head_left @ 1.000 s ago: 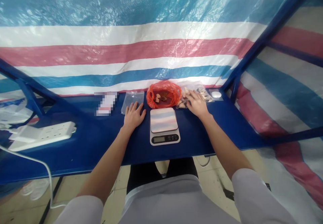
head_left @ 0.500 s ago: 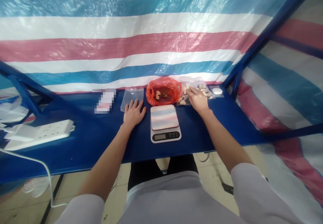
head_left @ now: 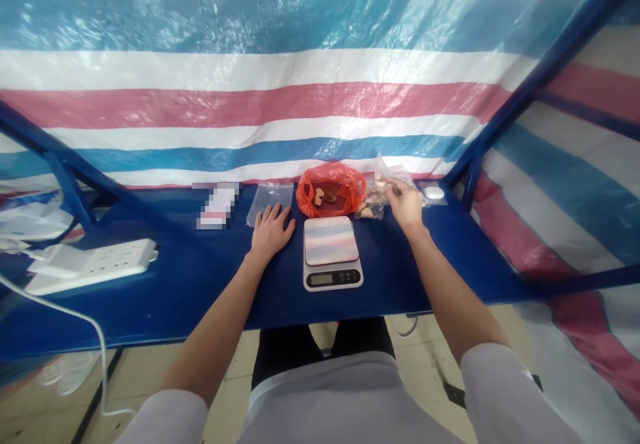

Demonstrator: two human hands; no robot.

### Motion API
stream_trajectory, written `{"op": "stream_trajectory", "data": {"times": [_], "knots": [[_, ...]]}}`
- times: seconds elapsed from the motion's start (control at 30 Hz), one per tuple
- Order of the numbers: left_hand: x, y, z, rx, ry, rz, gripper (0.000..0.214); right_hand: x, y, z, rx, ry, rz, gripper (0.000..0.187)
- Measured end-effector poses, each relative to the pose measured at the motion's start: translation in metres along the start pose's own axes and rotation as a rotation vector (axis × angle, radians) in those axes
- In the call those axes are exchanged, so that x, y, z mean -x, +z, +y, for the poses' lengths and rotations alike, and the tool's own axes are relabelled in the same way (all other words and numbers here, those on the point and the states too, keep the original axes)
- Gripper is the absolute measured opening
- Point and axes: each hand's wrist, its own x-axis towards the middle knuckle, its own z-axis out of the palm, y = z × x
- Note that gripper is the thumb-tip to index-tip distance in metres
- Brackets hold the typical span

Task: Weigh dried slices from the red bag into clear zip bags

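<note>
My right hand (head_left: 406, 205) sits with its fingers drawn together at the edge of a clear plastic bag (head_left: 374, 207) of pale pieces; whether they grip, I cannot tell. The bag lies at that hand's 9 o'clock, long axis running sideways, and it is the nearer hand. My left hand (head_left: 271, 233) rests apart, flat and spread, on the blue table (head_left: 175, 297) — just beside the digital scale (head_left: 331, 240).

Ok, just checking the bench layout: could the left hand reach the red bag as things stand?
Probably yes: the left hand rests on the table close to the red bag, and the scale sits nearer the person, so the way past its far edge looks free.
</note>
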Motion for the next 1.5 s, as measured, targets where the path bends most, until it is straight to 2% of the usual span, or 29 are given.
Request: {"op": "stream_trajectory", "data": {"times": [0.13,0.23,0.33,0.47,0.53,0.67,0.73,0.83,0.93,1.07,1.2,1.37,1.5], "knots": [[-0.001,0.002,-0.004,0.056,-0.003,0.058,0.050,-0.002,-0.005,-0.001,-0.271,0.130,0.094,0.042],[-0.001,-0.003,-0.002,0.149,-0.006,0.157,0.045,0.001,-0.006,-0.009,-0.543,0.196,0.131,0.044],[0.000,-0.018,0.009,0.302,0.018,0.267,0.038,0.008,-0.006,-0.024,-0.811,0.286,0.070,0.046],[0.004,-0.045,0.040,0.607,0.095,0.326,0.030,0.023,-0.002,-0.049,-1.061,0.398,-0.029,0.047],[0.004,-0.057,0.058,0.822,0.101,0.282,0.027,0.032,0.002,-0.061,-1.140,0.435,-0.077,0.046],[0.003,-0.071,0.083,1.283,-0.165,-0.096,0.034,0.051,0.014,-0.082,-1.261,0.462,-0.203,0.040],[0.002,-0.072,0.090,1.455,-0.268,-0.207,0.039,0.059,0.021,-0.090,-1.331,0.489,-0.244,0.039],[0.003,-0.069,0.094,1.722,-0.397,-0.246,0.038,0.068,0.032,-0.097,-1.380,0.518,-0.267,0.039],[0.002,-0.062,0.095,1.916,-0.485,-0.118,0.042,0.072,0.040,-0.101,-1.349,0.547,-0.276,0.037],[-0.001,-0.055,0.092,1.991,-0.532,0.034,0.046,0.071,0.044,-0.101,-1.270,0.534,-0.331,0.038],[-0.006,-0.057,0.081,1.985,-0.503,0.100,0.045,0.066,0.035,-0.098,-1.196,0.409,-0.392,0.045],[-0.009,-0.067,0.057,1.879,-0.357,0.136,0.048,0.052,0.024,-0.100,-1.242,0.298,-0.474,0.048],[-0.011,-0.077,0.034,1.767,-0.212,0.058,0.048,0.035,0.031,-0.112,-1.262,0.371,-0.466,0.046]]}}
